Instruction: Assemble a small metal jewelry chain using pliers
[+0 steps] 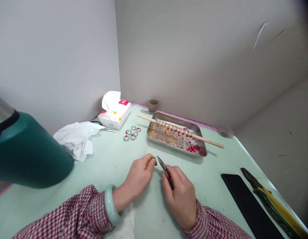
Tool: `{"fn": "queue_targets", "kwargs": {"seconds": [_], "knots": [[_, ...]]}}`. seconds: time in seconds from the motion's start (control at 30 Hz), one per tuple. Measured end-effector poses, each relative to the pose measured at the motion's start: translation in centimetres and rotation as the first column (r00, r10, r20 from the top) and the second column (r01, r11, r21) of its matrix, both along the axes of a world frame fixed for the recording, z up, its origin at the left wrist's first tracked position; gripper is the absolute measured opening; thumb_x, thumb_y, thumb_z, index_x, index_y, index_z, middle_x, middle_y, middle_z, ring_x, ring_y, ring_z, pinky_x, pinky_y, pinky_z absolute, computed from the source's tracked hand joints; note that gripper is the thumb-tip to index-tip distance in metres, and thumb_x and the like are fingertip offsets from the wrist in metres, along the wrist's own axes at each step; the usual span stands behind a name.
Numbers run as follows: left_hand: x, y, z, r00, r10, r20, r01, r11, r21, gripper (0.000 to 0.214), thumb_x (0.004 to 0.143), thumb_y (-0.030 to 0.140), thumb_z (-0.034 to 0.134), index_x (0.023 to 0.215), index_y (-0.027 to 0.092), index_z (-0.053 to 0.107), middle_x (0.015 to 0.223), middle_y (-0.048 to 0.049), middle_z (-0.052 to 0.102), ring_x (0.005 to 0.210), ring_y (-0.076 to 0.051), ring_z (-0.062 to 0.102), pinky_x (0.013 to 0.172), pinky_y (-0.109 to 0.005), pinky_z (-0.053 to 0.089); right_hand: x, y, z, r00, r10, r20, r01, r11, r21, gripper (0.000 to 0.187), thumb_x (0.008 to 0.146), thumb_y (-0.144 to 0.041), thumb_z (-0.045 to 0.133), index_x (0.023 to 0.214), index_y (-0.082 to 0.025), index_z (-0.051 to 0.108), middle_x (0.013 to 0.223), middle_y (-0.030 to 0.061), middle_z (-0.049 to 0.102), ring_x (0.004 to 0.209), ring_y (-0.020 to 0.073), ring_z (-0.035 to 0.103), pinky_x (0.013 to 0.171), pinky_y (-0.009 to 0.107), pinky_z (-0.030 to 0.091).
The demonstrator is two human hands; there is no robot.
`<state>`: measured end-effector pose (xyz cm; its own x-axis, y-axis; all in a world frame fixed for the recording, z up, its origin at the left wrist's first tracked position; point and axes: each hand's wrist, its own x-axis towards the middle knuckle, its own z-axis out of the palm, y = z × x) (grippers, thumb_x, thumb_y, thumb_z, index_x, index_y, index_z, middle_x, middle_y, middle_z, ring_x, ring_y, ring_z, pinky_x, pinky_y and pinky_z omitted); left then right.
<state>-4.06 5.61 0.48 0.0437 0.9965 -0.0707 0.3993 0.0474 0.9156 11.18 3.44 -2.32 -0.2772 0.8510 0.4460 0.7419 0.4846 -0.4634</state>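
My left hand (141, 172) is closed in a pinch in front of the tray, with a tiny bit of what looks like wire poking out at the fingertips; the rest is hidden by the fingers. Wrapped round the handles of needle-nose pliers (164, 167) is my right hand (180, 192). The pliers' tips point up and left, close beside the left fingertips. Beyond both hands lies a metal tray (176, 149) of gold, clear and red beads. A wooden dowel (208, 141) rests across it, with small pieces strung along its middle.
Several rings with red beads (133, 136) lie left of the tray. Behind them are scissors (109, 129), a tissue pack (115, 116) and a small cup (153, 105). A large green bottle (32, 152) stands left. At right lie a black flat case (248, 202) and yellow-green pliers (273, 202).
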Motion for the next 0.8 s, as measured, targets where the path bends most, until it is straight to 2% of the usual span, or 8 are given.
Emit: {"fn": "queue_targets", "kwargs": {"seconds": [0.1, 0.27, 0.37, 0.43, 0.57, 0.67, 0.8], "knots": [[-0.1, 0.2, 0.1, 1.000, 0.016, 0.013, -0.016, 1.000, -0.008, 0.021, 0.084, 0.029, 0.040, 0.071, 0.019, 0.054, 0.061, 0.0021, 0.049, 0.064, -0.016, 0.047, 0.062, -0.025, 0.032, 0.4, 0.5, 0.0, 0.991, 0.027, -0.128, -0.039, 0.995, -0.089, 0.020, 0.089, -0.022, 0.043, 0.104, -0.016, 0.056, 0.085, 0.0066, 0.057, 0.076, 0.0179, 0.055, 0.066, 0.029, 0.044], [-0.1, 0.2, 0.3, 0.999, 0.014, 0.051, -0.014, 1.000, -0.010, 0.021, 0.082, 0.029, 0.042, 0.068, 0.018, 0.054, 0.060, 0.0025, 0.050, 0.064, -0.015, 0.047, 0.062, -0.025, 0.032, 0.7, 0.8, 0.0, 0.980, 0.056, -0.192, -0.080, 0.989, -0.121, 0.021, 0.088, -0.024, 0.046, 0.106, -0.017, 0.056, 0.090, 0.0083, 0.058, 0.082, 0.0200, 0.055, 0.071, 0.033, 0.046], [-0.2, 0.2, 0.5, 0.991, 0.005, 0.132, -0.001, 1.000, -0.026, 0.020, 0.079, 0.027, 0.045, 0.064, 0.018, 0.055, 0.059, 0.0025, 0.050, 0.063, -0.014, 0.046, 0.059, -0.024, 0.031, 0.8, 0.9, 0.1, 0.964, 0.088, -0.249, -0.121, 0.985, -0.122, 0.023, 0.088, -0.025, 0.048, 0.109, -0.018, 0.055, 0.097, 0.0103, 0.059, 0.090, 0.0218, 0.055, 0.078, 0.037, 0.047], [-0.3, 0.3, 0.6, 0.973, -0.002, 0.231, 0.026, 0.995, -0.099, 0.019, 0.077, 0.027, 0.047, 0.064, 0.017, 0.055, 0.052, 0.0042, 0.043, 0.053, -0.012, 0.039, 0.051, -0.023, 0.028, 1.0, 1.1, 0.2, 0.947, 0.101, -0.304, -0.147, 0.980, -0.133, 0.026, 0.089, -0.026, 0.048, 0.113, -0.019, 0.055, 0.104, 0.0107, 0.058, 0.097, 0.0223, 0.055, 0.084, 0.039, 0.047], [-0.6, 0.4, 0.7, 0.871, 0.011, 0.492, 0.148, 0.948, -0.283, 0.017, 0.078, 0.029, 0.047, 0.066, 0.018, 0.050, 0.043, 0.0086, 0.025, 0.040, -0.007, 0.017, 0.039, -0.022, 0.014, 1.4, 1.4, 0.4, 0.908, 0.121, -0.400, -0.201, 0.966, -0.165, 0.031, 0.090, -0.025, 0.047, 0.119, -0.022, 0.055, 0.112, 0.0090, 0.056, 0.107, 0.0210, 0.052, 0.092, 0.039, 0.045], [-0.9, 0.3, 0.7, 0.755, -0.011, 0.655, 0.282, 0.908, -0.310, 0.018, 0.080, 0.029, 0.047, 0.066, 0.018, 0.047, 0.045, 0.0095, 0.021, 0.041, -0.006, 0.010, 0.037, -0.021, 0.009, 1.4, 1.4, 0.7, 0.906, 0.130, -0.404, -0.216, 0.961, -0.174, 0.030, 0.089, -0.025, 0.048, 0.117, -0.021, 0.057, 0.107, 0.0085, 0.059, 0.103, 0.0205, 0.055, 0.089, 0.038, 0.047], [-1.3, 0.4, 0.4, 0.628, -0.007, 0.778, 0.434, 0.833, -0.343, 0.020, 0.081, 0.029, 0.045, 0.065, 0.017, 0.047, 0.043, 0.0101, 0.015, 0.040, -0.005, 0.005, 0.036, -0.019, 0.006, 1.2, 1.3, 0.9, 0.908, 0.132, -0.397, -0.209, 0.965, -0.158, 0.027, 0.089, -0.025, 0.049, 0.112, -0.020, 0.061, 0.095, 0.0077, 0.063, 0.088, 0.0192, 0.060, 0.078, 0.034, 0.050]]}}
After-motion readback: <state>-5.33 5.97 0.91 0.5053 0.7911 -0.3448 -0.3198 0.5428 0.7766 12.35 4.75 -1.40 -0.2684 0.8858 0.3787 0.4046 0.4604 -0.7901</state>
